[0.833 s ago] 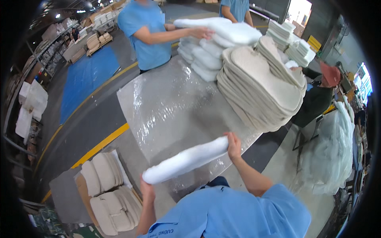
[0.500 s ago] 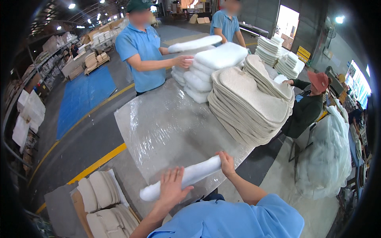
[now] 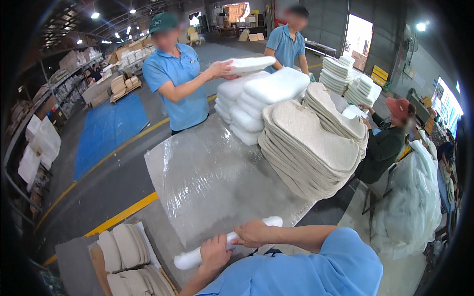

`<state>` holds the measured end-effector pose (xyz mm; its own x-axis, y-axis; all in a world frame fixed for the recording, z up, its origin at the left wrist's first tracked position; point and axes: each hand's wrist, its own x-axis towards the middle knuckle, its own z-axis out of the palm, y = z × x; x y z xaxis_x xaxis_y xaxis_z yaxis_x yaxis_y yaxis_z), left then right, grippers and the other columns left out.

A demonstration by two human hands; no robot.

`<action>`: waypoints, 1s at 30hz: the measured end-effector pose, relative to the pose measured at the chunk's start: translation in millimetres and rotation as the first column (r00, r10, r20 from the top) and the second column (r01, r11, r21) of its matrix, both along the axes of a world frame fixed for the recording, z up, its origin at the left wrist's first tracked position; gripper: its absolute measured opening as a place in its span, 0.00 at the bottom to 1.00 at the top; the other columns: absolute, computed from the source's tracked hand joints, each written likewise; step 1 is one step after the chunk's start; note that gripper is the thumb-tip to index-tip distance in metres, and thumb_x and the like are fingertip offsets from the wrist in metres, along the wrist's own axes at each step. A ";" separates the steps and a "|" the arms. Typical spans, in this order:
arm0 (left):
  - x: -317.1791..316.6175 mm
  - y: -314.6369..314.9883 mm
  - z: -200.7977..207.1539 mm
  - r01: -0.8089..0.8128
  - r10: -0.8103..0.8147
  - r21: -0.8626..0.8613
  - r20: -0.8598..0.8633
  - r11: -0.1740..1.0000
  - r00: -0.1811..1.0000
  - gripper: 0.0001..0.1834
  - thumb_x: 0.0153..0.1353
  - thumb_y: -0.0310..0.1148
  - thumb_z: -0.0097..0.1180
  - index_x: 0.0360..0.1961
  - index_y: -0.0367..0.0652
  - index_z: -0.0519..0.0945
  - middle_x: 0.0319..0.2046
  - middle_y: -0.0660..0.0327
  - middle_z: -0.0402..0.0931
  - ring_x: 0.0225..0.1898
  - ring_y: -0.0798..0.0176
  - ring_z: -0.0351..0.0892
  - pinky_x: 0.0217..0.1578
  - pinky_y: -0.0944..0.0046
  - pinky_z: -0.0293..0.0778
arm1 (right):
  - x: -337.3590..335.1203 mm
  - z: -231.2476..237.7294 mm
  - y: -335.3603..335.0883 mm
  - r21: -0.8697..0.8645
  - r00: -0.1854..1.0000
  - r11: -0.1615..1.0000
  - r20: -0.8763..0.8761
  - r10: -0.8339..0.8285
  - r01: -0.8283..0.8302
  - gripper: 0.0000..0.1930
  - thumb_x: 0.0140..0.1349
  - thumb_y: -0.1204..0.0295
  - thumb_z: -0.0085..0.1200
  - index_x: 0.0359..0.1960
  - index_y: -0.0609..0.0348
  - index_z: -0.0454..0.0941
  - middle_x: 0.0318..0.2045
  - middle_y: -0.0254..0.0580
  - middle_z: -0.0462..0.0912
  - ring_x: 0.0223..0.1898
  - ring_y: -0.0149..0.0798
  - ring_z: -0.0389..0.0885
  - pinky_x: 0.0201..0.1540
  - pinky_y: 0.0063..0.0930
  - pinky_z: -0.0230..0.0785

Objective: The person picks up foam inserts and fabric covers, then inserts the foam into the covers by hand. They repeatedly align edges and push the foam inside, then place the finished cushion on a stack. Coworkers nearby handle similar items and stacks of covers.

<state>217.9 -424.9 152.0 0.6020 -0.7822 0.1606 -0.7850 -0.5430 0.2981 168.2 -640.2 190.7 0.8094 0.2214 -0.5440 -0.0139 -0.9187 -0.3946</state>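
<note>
A long white fibre padding piece [image 3: 189, 259] lies edge-on along the near side of the plastic-covered table [image 3: 207, 182]. My left hand [image 3: 215, 253] is closed over its left half, fingers curled across the top. Close beside it, my right hand [image 3: 251, 234] grips the middle, its forearm coming across from the right. The padding's right end [image 3: 273, 221] sticks out past my right hand. Part of its middle is hidden under my fingers.
A tall stack of beige curved pads [image 3: 311, 143] stands right of centre, beside piled white padding [image 3: 274, 86]. Across the table a co-worker [image 3: 177, 84] holds a white pad. Beige pads [image 3: 123, 246] lie at lower left. A clear plastic bag [image 3: 407, 197] bulges at right.
My right hand has moved left from the padding's right end to its middle, next to my left hand. My left hand has gone from flat to curled. The co-worker's pad is raised with both hands.
</note>
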 end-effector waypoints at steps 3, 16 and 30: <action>-3.2 1.6 -4.1 -0.032 0.033 0.037 -0.031 0.999 0.999 0.25 0.45 0.42 0.73 0.44 0.44 0.79 0.39 0.54 0.84 0.38 0.46 0.86 0.42 0.46 0.81 | -2.6 -3.3 -9.8 0.052 0.989 0.998 0.143 0.020 -0.027 0.41 0.78 0.37 0.33 0.77 0.58 0.60 0.66 0.62 0.76 0.67 0.61 0.75 0.66 0.55 0.66; -9.3 -0.3 -28.9 0.073 -0.039 0.241 -0.143 0.968 0.989 0.25 0.57 0.42 0.67 0.52 0.41 0.79 0.49 0.54 0.85 0.46 0.50 0.88 0.45 0.48 0.84 | 29.3 -53.2 -28.1 0.414 0.919 0.900 -0.287 0.269 -0.135 0.47 0.76 0.30 0.18 0.83 0.53 0.47 0.82 0.61 0.49 0.82 0.59 0.46 0.83 0.48 0.38; -2.0 -11.5 -31.9 0.061 0.012 0.297 -0.236 0.953 0.972 0.15 0.63 0.33 0.54 0.50 0.40 0.78 0.50 0.52 0.85 0.46 0.49 0.88 0.44 0.48 0.85 | 17.3 -49.8 -53.1 0.365 0.933 0.909 -0.209 0.292 -0.203 0.42 0.76 0.30 0.17 0.85 0.34 0.39 0.83 0.55 0.45 0.83 0.61 0.43 0.78 0.72 0.39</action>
<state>215.9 -436.4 120.1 0.5741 -0.7871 -0.2256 -0.7276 -0.6168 0.3002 185.5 -693.3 140.9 0.5494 0.5996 -0.5820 0.0562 -0.7214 -0.6902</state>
